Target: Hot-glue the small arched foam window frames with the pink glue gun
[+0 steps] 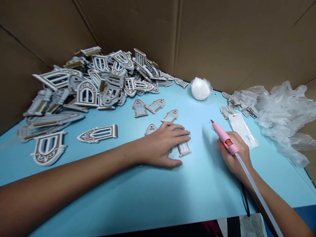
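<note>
My left hand (166,143) lies palm down over small window-shaped pieces, its fingers stretched out. One white-and-gold window piece (184,149) shows from under its fingers; another window piece (150,129) peeks out behind the wrist. Whether the palm touches them is hidden. Around them lie an arched window piece (139,108), a tilted one (156,106) and a pointed one (170,116). My right hand (234,154) is closed round a pink hot glue gun (224,136), nozzle toward the upper left. A long clear glue stick (259,196) runs out of its back end.
A large heap of window pieces (108,79) stands at the back left against the cardboard wall (138,23). A round container of white fluff (200,89) is at the back. Small pieces (239,103), a clear packet (243,130) and crumpled plastic bags (283,112) lie right.
</note>
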Demonstrator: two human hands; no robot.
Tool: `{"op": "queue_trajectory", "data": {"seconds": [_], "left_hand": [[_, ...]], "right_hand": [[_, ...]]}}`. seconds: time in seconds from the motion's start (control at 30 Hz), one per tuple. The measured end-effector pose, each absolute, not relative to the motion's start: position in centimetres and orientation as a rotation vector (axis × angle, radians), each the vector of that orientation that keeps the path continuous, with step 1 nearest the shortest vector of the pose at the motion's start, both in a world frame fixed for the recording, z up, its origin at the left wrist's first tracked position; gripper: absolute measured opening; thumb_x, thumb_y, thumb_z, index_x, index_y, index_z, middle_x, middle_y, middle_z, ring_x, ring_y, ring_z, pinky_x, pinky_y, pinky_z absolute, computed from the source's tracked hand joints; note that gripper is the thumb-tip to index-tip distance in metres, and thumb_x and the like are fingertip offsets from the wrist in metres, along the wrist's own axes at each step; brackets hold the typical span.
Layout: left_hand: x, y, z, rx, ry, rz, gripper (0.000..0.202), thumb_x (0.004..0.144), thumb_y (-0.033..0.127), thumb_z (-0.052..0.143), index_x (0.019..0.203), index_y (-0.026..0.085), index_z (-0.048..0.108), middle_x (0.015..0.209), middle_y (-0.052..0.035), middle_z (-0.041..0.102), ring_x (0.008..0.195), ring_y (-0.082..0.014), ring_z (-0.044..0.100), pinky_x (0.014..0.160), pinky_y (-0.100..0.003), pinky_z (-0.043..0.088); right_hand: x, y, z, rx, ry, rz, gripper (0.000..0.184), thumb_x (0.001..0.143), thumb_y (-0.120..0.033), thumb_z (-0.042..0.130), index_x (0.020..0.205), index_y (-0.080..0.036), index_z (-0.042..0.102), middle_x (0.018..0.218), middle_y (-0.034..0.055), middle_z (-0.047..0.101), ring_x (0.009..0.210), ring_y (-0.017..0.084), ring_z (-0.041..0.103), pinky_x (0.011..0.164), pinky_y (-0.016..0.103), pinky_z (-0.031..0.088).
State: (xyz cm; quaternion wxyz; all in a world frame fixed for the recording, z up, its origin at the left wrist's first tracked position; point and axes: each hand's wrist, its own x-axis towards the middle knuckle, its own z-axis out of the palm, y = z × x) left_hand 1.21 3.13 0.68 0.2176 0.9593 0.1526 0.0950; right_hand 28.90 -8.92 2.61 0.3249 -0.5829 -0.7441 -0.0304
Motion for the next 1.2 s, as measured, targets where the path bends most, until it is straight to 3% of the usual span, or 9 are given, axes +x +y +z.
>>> {"op": "queue_trajectory", "data": {"seconds": [0.17, 0.43, 0.53, 0.6, 0.73, 0.83, 0.93, 1.03, 1.2], "left_hand": [[0.3, 4.9, 2.0, 2.608, 0.856, 0.384, 0.052, 0.099, 0.050, 0.040, 0.127, 0.016, 0.067, 0.132, -0.0149, 0.070, 0.128, -0.0373, 0.059, 0.109, -0.055, 0.034], [0.9, 2.8, 0.8, 2.651, 0.397, 0.267, 0.057, 0.089, 0.016, 0.053, 0.146, 0.020, 0.052, 0.140, -0.0104, 0.065, 0.129, -0.0276, 0.059, 0.106, -0.040, 0.039], [1.6, 1.7, 0.7, 2.676, 0.612, 0.267, 0.048, 0.095, 0.032, 0.062, 0.140, 0.017, 0.056, 0.122, -0.0121, 0.070, 0.115, -0.0311, 0.063, 0.096, -0.041, 0.041], [1.6, 1.6, 1.0, 2.698, 0.718, 0.245, 0.054, 0.089, 0.045, 0.072, 0.134, 0.017, 0.061, 0.115, -0.0123, 0.068, 0.109, -0.0336, 0.062, 0.091, -0.042, 0.041], [1.3, 1.8, 1.6, 2.703, 0.724, 0.177, 0.039, 0.085, 0.046, 0.076, 0.112, 0.019, 0.070, 0.110, -0.0093, 0.066, 0.103, -0.0314, 0.060, 0.088, -0.041, 0.039], [1.2, 2.1, 1.6, 2.682, 0.845, 0.156, 0.052, 0.076, 0.062, 0.081, 0.098, 0.017, 0.067, 0.103, -0.0103, 0.066, 0.103, -0.0339, 0.059, 0.090, -0.044, 0.040], [0.9, 2.6, 1.5, 2.653, 0.775, 0.173, 0.077, 0.067, 0.056, 0.088, 0.126, 0.016, 0.058, 0.130, -0.0157, 0.063, 0.122, -0.0391, 0.054, 0.100, -0.047, 0.041], [0.4, 3.3, 1.6, 2.540, 0.641, 0.128, 0.096, 0.073, 0.036, 0.084, 0.154, 0.021, 0.034, 0.156, -0.0148, 0.047, 0.141, -0.0384, 0.043, 0.107, -0.044, 0.040], [0.5, 3.5, 1.2, 2.405, 0.641, 0.128, 0.093, 0.079, 0.032, 0.078, 0.157, 0.025, 0.028, 0.147, -0.0105, 0.056, 0.135, -0.0360, 0.048, 0.102, -0.041, 0.046]], "right_hand": [[29.0, -8.8, 2.5, -1.528, -1.936, -0.062, 0.006, 0.097, -0.018, 0.060, 0.092, -0.022, 0.061, 0.091, 0.0055, 0.067, 0.080, 0.018, 0.065, 0.071, 0.031, 0.051], [29.1, -8.6, 2.6, -1.538, -1.935, -0.050, 0.009, 0.097, -0.019, 0.059, 0.089, -0.023, 0.060, 0.088, 0.0055, 0.067, 0.079, 0.019, 0.064, 0.069, 0.032, 0.052], [28.9, -8.6, 2.5, -1.543, -1.932, -0.050, 0.008, 0.097, -0.021, 0.059, 0.090, -0.023, 0.061, 0.090, 0.0064, 0.068, 0.080, 0.021, 0.066, 0.070, 0.034, 0.053], [28.8, -8.6, 2.5, -1.547, -1.924, -0.049, 0.007, 0.096, -0.021, 0.059, 0.090, -0.023, 0.061, 0.090, 0.0063, 0.068, 0.079, 0.021, 0.066, 0.070, 0.034, 0.053], [28.7, -8.6, 2.4, -1.552, -1.915, -0.050, 0.007, 0.097, -0.021, 0.059, 0.090, -0.023, 0.061, 0.090, 0.0064, 0.067, 0.079, 0.021, 0.065, 0.069, 0.034, 0.053], [28.7, -8.6, 2.2, -1.537, -1.936, -0.030, 0.006, 0.097, -0.020, 0.059, 0.091, -0.023, 0.061, 0.090, 0.0059, 0.067, 0.080, 0.021, 0.066, 0.070, 0.033, 0.054], [28.7, -8.7, 1.9, -1.489, -2.018, -0.003, 0.005, 0.095, -0.017, 0.060, 0.095, -0.022, 0.062, 0.092, 0.0064, 0.068, 0.080, 0.020, 0.068, 0.069, 0.032, 0.054], [28.6, -8.9, 1.7, -1.420, -2.134, 0.066, 0.011, 0.094, -0.013, 0.059, 0.098, -0.021, 0.062, 0.091, 0.0068, 0.068, 0.077, 0.019, 0.068, 0.066, 0.031, 0.055], [28.2, -9.6, 1.5, -1.302, -2.245, 0.219, 0.012, 0.092, -0.010, 0.056, 0.097, -0.021, 0.059, 0.087, 0.0052, 0.065, 0.073, 0.016, 0.066, 0.060, 0.027, 0.053]]}}
